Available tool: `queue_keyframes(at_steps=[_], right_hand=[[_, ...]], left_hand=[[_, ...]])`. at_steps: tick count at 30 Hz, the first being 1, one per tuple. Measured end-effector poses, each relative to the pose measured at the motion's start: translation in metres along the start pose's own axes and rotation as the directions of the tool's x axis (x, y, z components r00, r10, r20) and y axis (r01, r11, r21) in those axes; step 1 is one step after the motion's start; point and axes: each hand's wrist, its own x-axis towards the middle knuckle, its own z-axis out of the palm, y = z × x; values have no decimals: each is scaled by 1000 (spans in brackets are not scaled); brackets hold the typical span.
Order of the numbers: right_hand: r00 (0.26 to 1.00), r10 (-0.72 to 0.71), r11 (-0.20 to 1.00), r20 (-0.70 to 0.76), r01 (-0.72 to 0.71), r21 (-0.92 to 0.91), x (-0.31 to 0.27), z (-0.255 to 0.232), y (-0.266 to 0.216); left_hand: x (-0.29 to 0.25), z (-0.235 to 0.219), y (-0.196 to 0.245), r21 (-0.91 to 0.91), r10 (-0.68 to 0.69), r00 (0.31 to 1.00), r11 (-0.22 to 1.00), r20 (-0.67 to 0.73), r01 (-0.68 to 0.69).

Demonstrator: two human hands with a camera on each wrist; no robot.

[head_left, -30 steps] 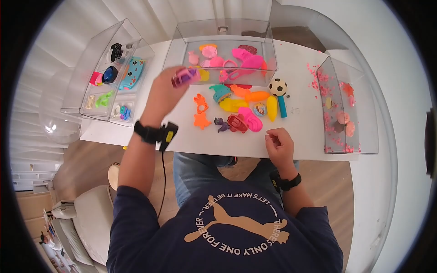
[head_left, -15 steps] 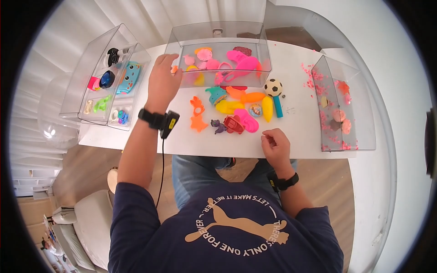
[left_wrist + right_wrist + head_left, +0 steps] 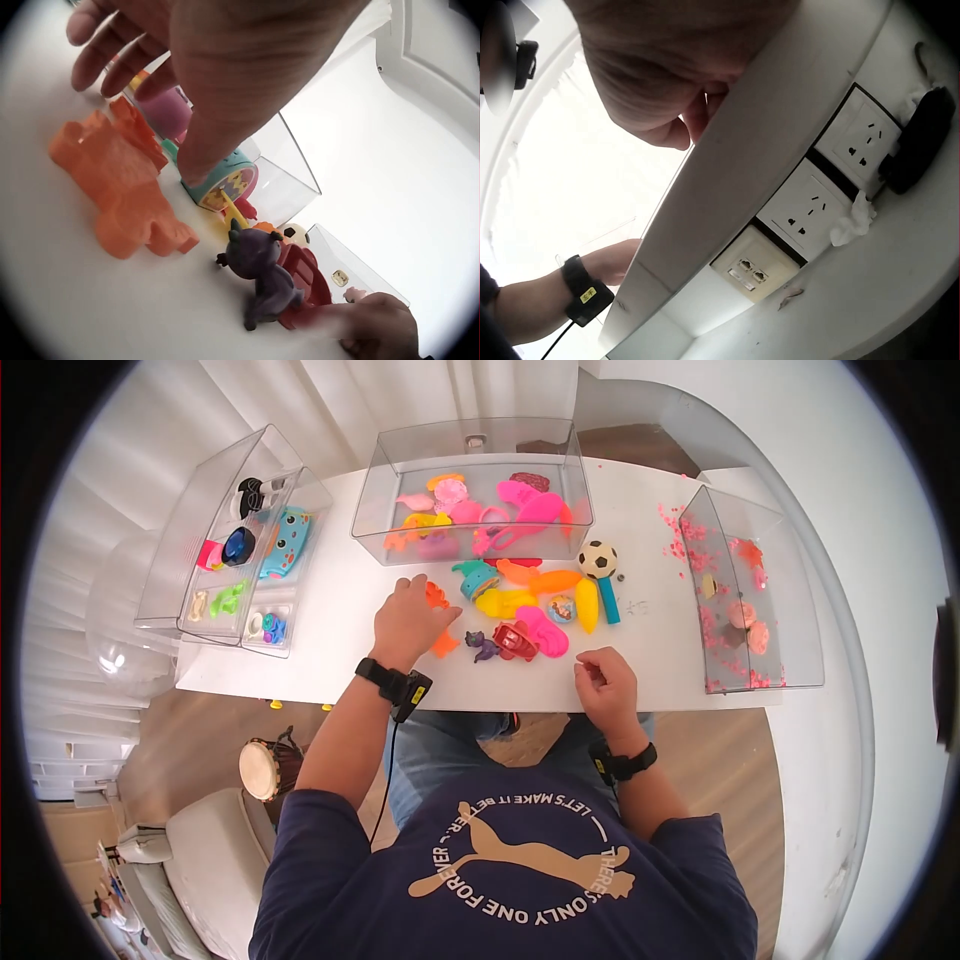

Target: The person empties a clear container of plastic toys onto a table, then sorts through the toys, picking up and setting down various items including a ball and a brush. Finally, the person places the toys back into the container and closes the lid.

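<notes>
My left hand [image 3: 408, 622] is over the orange toys at the table's left part, its fingers apart and holding nothing. In the left wrist view an orange animal-shaped toy [image 3: 124, 180] lies just below the spread fingers, with a second orange piece [image 3: 139, 131] behind it. The hand partly hides both in the head view. To their right lie a small purple figure [image 3: 482, 647] and a red toy [image 3: 515, 641]. My right hand [image 3: 606, 690] rests at the table's front edge, fingers loosely curled, with nothing in them.
A clear bin [image 3: 470, 538] of mostly pink toys stands at the back. Clear boxes [image 3: 165, 595] with toys stand left; another clear bin [image 3: 765, 660] is at right. Mid-table are a teal toy [image 3: 476, 582], a yellow toy [image 3: 587, 605], and a small soccer ball [image 3: 598, 559].
My left hand let go of the purple-pink toy in the back bin, where something purple now lies at the front left. It has come back toward me over the orange toys. The right hand stays put.
</notes>
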Motion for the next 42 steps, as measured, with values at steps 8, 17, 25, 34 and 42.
queue_keyframes(at_steps=[8, 17, 25, 34, 42], right_hand=[[1000, -10, 1000, 9, 10, -25, 1, 0, -3], [998, -58, 998, 1, 58, -29, 0, 1, 2], [999, -41, 998, 8, 42, -36, 2, 0, -2], [999, -51, 998, 6, 51, -47, 2, 1, -2], [998, -59, 996, 5, 60, -61, 2, 1, -1]], left_hand=[[11, 9, -10, 81, 43, 998, 996, -48, -39], [15, 12, -40, 70, 107, 984, 993, -141, -98], [2, -56, -29, -200, 97, 970, 969, -222, -143], [58, -91, 20, -209, 290, 847, 886, -445, -414], [21, -66, 5, -36, 417, 757, 865, -503, -501]])
